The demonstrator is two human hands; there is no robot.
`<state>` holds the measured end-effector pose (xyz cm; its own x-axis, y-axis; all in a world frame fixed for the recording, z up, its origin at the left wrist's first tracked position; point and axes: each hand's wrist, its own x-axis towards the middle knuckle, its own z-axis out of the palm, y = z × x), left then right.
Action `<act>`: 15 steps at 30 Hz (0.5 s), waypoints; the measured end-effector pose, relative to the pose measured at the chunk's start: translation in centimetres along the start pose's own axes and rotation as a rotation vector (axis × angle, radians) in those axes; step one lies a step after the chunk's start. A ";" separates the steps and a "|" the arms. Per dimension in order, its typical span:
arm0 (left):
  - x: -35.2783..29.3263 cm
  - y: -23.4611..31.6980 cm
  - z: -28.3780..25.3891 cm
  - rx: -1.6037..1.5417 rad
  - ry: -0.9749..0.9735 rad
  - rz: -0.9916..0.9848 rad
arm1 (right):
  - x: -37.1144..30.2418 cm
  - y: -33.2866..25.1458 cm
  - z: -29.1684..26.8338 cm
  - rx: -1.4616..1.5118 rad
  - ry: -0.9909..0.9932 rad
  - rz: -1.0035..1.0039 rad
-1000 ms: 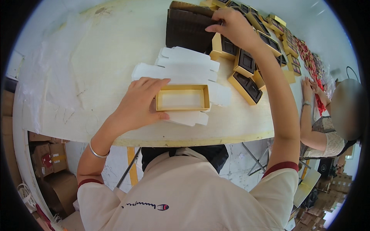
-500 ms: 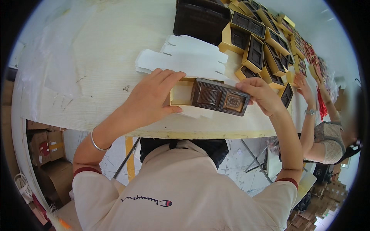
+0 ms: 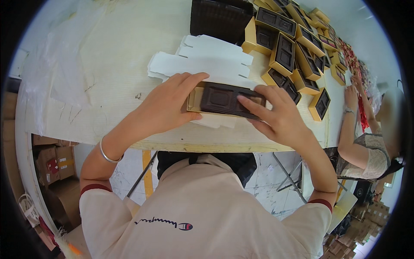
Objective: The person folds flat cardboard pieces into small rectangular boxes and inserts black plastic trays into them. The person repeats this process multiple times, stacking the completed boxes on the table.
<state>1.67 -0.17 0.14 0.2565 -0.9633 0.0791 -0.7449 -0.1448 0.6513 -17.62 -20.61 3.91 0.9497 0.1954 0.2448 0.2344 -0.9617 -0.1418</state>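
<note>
My left hand [image 3: 166,101] wraps round the left end of a small gold box [image 3: 193,102], fingers on the far side and thumb on the near side. A dark brown plastic tray [image 3: 218,96] with square hollows lies over the box opening; a strip of the inside shows at the left. Whether the tray sits fully down cannot be seen. My right hand [image 3: 282,113] closes over the tray's right end, one fingertip pressing on its top and the thumb along the near edge. Flat white cardboard blanks [image 3: 209,58] lie just beyond the box.
A dark stack of plastic trays [image 3: 220,19] stands beyond the blanks. Several gold boxes with dark trays [image 3: 283,54] are piled at the far right. Clear plastic film [image 3: 54,73] lies at the left. At the right, another person's arm [image 3: 349,125] reaches toward red ribbons [image 3: 363,112].
The tray has moved left and turned flatter over the gold box. My right hand has shifted from holding its far right corner to pressing on its top.
</note>
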 end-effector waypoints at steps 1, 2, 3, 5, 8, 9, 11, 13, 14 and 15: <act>-0.1 0.0 0.0 -0.008 0.003 -0.005 | 0.1 0.2 -0.3 0.017 -0.001 0.005; -0.3 0.1 0.0 -0.016 0.007 -0.011 | 0.3 0.0 -1.0 -0.005 -0.009 -0.009; -0.2 0.2 0.0 -0.028 0.004 -0.008 | 0.3 0.0 -0.9 0.009 -0.034 0.009; 0.0 0.4 -0.1 -0.071 -0.043 -0.045 | 0.6 -0.3 -0.3 0.039 -0.084 0.044; 0.5 0.1 -0.3 -0.125 -0.085 -0.032 | 1.2 -1.2 1.6 0.103 -0.007 0.066; 0.4 -0.2 -0.4 -0.139 -0.090 -0.029 | 1.3 -1.1 1.3 0.242 -0.029 0.086; 0.5 -0.8 -0.9 -0.106 -0.127 -0.051 | 1.6 -0.5 0.4 0.521 -0.073 0.127; 0.8 -0.6 -0.8 -0.028 -0.120 0.004 | 1.1 0.6 0.4 0.526 -0.109 0.079; 0.7 -0.3 -0.6 0.039 -0.086 0.058 | 1.0 1.0 0.5 0.529 -0.126 0.055; 0.7 -0.1 -0.3 0.107 -0.051 0.113 | 0.9 1.3 0.8 0.445 -0.082 -0.005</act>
<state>2.10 -0.74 0.40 0.1381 -0.9846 0.1069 -0.8294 -0.0560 0.5558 -16.27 -21.49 3.16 0.9574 0.2319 0.1720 0.2886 -0.7880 -0.5438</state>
